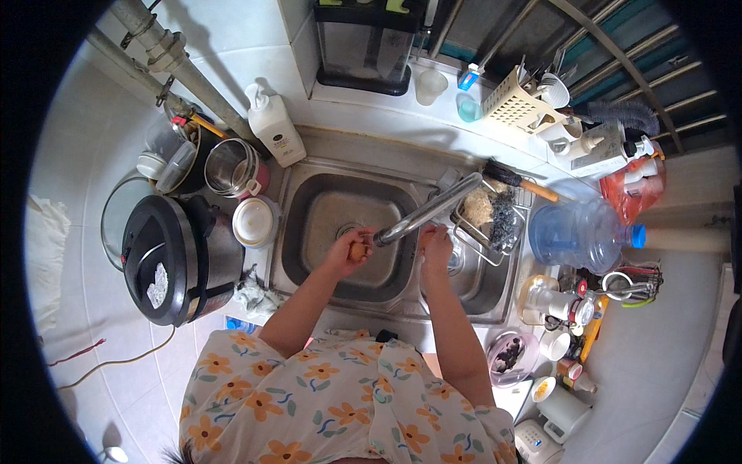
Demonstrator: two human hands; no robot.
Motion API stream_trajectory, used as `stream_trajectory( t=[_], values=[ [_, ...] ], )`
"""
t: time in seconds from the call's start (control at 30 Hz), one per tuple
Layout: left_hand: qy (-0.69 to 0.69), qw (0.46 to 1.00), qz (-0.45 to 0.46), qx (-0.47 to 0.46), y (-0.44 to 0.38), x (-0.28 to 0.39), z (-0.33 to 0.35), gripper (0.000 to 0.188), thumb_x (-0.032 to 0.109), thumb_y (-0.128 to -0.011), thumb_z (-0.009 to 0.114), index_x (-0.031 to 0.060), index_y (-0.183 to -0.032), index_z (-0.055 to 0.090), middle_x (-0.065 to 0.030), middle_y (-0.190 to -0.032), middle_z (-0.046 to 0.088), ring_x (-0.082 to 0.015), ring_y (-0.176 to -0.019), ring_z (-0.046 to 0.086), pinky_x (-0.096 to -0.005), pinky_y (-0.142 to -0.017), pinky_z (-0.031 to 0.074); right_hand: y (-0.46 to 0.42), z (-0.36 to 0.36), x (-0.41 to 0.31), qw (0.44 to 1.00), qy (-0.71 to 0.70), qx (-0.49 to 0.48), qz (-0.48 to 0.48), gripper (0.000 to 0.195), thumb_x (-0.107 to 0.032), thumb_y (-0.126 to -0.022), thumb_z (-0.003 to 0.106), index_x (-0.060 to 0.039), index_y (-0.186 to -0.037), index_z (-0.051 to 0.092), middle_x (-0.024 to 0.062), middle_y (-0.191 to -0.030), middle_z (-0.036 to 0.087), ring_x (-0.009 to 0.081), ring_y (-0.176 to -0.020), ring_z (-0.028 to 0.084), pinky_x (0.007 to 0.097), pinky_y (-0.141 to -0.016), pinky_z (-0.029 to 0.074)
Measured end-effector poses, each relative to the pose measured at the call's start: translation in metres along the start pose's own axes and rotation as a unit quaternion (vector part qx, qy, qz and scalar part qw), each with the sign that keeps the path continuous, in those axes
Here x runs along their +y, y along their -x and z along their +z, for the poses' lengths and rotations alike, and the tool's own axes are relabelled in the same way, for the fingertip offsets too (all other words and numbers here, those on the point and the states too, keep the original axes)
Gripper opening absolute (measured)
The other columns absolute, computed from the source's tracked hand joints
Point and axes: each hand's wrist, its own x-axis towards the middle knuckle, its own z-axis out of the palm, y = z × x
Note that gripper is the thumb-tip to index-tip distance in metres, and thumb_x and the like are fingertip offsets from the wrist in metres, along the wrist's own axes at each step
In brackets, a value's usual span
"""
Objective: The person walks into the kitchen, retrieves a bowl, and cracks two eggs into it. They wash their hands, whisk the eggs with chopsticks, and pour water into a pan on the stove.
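My left hand (343,255) is curled around a brown egg (357,250) over the large basin of a stainless steel sink (324,203). Close by on its right is the end of a chrome faucet spout (429,209). On the other side of the spout, my right hand (439,250) is over the divider and the smaller basin (478,290). Its fingers are bent around a brownish rounded thing (428,238), mostly hidden, which may be another egg. I cannot tell whether water is running.
A wire rack (493,258) with scrubbers stands right of the spout, beside a large blue water bottle (571,235). A pressure cooker (168,261), a lidded white container (255,222) and a pump bottle (278,130) line the left. A grey-white cloth (255,296) lies at the sink's front left.
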Motion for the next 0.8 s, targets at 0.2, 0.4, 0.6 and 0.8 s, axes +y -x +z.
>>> stream_trajectory(
  t=[0.2,0.4,0.6,0.8],
  values=[
    [-0.222,0.965,-0.064,0.125,0.030,0.004,-0.041,0.029,0.026,-0.093,0.052,0.0043,-0.108,0.065,-0.0089,-0.086,0.065,-0.0182,-0.064,0.062,-0.0306,-0.050,0.049,0.015,0.001,0.022,1.000,-0.012,-0.021,0.016,0.045,-0.043,-0.105,0.043,-0.0039,-0.101,0.065,0.0056,-0.080,0.065,0.0171,-0.067,0.058,0.0324,-0.058,0.046],
    [-0.356,0.924,-0.112,0.088,0.064,0.009,-0.052,0.034,0.030,-0.096,0.053,-0.0011,-0.097,0.066,-0.0119,-0.060,0.059,-0.0187,-0.048,0.056,-0.0316,-0.042,0.041,0.113,0.028,0.013,0.936,0.172,-0.280,0.125,0.051,-0.011,-0.084,0.074,-0.0027,-0.129,0.051,0.0124,-0.109,0.061,0.0256,-0.096,0.062,0.0398,-0.075,0.054],
    [-0.621,0.747,-0.166,0.169,0.054,0.037,-0.039,0.033,0.029,-0.094,0.062,-0.0009,-0.108,0.067,-0.0141,-0.061,0.063,-0.0198,-0.049,0.061,-0.0350,-0.042,0.045,0.089,0.041,0.113,0.744,0.525,-0.312,-0.271,0.041,-0.014,-0.090,0.065,0.0010,-0.127,0.052,0.0219,-0.115,0.062,0.0376,-0.104,0.062,0.0461,-0.091,0.053],
    [-0.630,0.758,-0.068,0.154,0.045,0.047,-0.089,0.043,0.038,-0.093,0.062,-0.0029,-0.104,0.064,-0.0123,-0.059,0.063,-0.0210,-0.042,0.056,-0.0361,-0.037,0.040,0.123,0.030,0.036,0.801,0.539,-0.206,-0.162,0.025,-0.022,-0.094,0.056,-0.0039,-0.111,0.059,0.0203,-0.111,0.065,0.0371,-0.102,0.064,0.0502,-0.084,0.054]
  ],
)
